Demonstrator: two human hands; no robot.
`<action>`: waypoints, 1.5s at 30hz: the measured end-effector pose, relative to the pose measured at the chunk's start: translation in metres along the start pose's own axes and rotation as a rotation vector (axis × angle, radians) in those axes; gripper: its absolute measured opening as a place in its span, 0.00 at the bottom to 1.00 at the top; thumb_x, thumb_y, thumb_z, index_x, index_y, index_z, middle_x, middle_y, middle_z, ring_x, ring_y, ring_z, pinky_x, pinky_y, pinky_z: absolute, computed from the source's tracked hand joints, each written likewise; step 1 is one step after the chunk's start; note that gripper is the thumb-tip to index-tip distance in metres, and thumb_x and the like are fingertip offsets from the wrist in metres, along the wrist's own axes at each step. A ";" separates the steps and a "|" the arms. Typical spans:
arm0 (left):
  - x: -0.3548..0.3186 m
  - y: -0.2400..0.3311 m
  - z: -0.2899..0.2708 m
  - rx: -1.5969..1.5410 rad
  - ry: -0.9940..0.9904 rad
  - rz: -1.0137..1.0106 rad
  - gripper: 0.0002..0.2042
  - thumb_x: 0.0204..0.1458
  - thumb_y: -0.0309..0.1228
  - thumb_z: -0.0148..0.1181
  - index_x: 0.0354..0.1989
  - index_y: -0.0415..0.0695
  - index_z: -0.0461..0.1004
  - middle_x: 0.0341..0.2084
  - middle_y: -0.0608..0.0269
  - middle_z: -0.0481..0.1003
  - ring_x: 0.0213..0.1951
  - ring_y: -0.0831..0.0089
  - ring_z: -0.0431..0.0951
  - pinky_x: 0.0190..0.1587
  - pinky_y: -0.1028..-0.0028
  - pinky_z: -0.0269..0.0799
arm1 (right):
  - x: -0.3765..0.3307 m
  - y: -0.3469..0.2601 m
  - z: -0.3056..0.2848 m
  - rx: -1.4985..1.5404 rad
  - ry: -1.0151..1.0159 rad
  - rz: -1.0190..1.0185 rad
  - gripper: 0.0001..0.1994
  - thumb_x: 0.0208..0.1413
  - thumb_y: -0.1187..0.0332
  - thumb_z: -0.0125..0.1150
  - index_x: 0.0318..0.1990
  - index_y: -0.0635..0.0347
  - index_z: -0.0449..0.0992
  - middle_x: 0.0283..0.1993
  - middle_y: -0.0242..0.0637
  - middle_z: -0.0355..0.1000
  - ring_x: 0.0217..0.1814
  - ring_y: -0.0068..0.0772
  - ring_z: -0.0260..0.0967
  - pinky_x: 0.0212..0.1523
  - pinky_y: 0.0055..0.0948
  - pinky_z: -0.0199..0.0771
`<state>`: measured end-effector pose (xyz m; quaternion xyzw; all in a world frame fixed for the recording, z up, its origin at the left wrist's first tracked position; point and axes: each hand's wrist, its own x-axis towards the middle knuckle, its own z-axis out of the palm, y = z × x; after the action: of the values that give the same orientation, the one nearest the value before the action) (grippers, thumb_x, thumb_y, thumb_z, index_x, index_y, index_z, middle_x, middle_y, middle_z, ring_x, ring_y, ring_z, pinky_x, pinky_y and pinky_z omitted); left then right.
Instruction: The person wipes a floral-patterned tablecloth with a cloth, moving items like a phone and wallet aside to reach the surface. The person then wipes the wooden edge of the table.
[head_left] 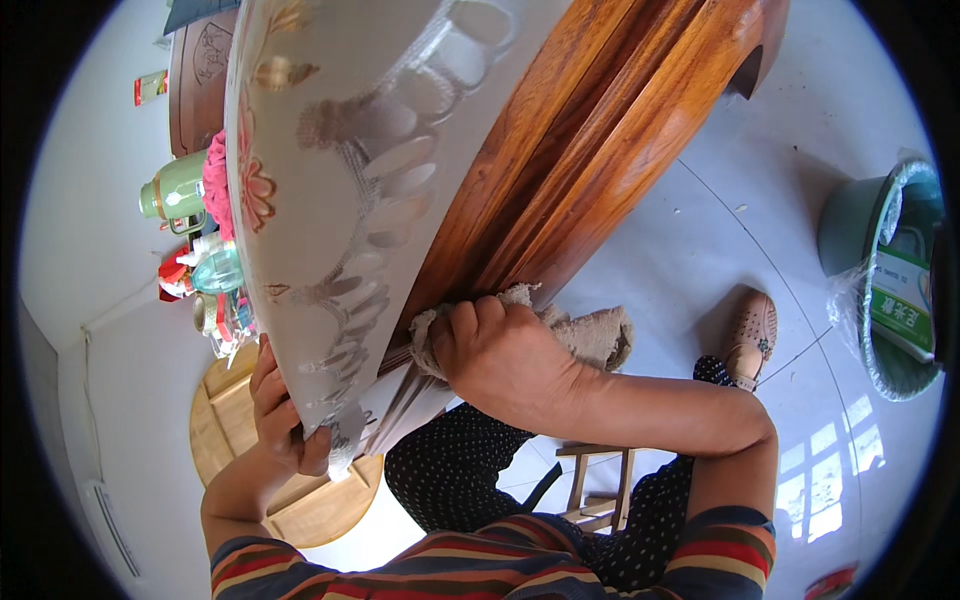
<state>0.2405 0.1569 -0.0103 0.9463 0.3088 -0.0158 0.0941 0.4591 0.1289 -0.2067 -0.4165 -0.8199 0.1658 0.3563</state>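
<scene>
A beige-grey rag (600,338) is bunched in my right hand (515,355), whose fingers are closed round it. That hand presses the rag against the carved, varnished brown wooden side (560,170) of a table or cabinet, near its close end. Over the top lies a white lace tablecloth (330,190) with pink flower patterns, partly hanging down this side. My left hand (280,415) is closed on the near corner of the tablecloth, fingers along the edge and thumb by the lace. Whether it also grips the top beneath is hidden.
On the top's far left stand a green thermos (180,190), a pink cloth (216,185) and several bottles. A round wooden board (215,425) is below left. A small wooden stool (620,485) is between my legs. A lined green bin (845,235) stands on the floor right.
</scene>
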 end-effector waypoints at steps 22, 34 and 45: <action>-0.012 -0.006 -0.003 -0.024 -0.015 -0.003 0.20 0.49 0.34 0.53 0.52 0.45 0.64 0.53 0.48 0.66 0.64 0.43 0.55 0.66 0.42 0.42 | -0.009 0.020 -0.019 -0.002 0.082 0.001 0.13 0.40 0.69 0.56 0.35 0.66 0.75 0.27 0.34 0.65 0.27 0.29 0.63 0.21 0.25 0.63; -0.009 -0.009 -0.001 -0.014 0.000 0.032 0.24 0.45 0.30 0.52 0.54 0.46 0.63 0.55 0.47 0.64 0.63 0.42 0.56 0.66 0.42 0.43 | 0.011 -0.003 -0.002 0.022 -0.050 -0.020 0.09 0.41 0.69 0.56 0.32 0.61 0.75 0.23 0.35 0.65 0.22 0.28 0.64 0.17 0.25 0.61; -0.007 -0.008 -0.001 -0.020 0.001 0.040 0.26 0.45 0.30 0.53 0.57 0.46 0.61 0.56 0.46 0.64 0.63 0.41 0.56 0.66 0.43 0.44 | 0.001 0.014 -0.018 -0.085 -0.017 -0.001 0.12 0.36 0.70 0.57 0.31 0.66 0.75 0.22 0.35 0.64 0.23 0.29 0.64 0.17 0.26 0.62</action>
<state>0.2305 0.1594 -0.0096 0.9513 0.2900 -0.0102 0.1038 0.4795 0.1379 -0.2014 -0.4293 -0.8295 0.1339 0.3313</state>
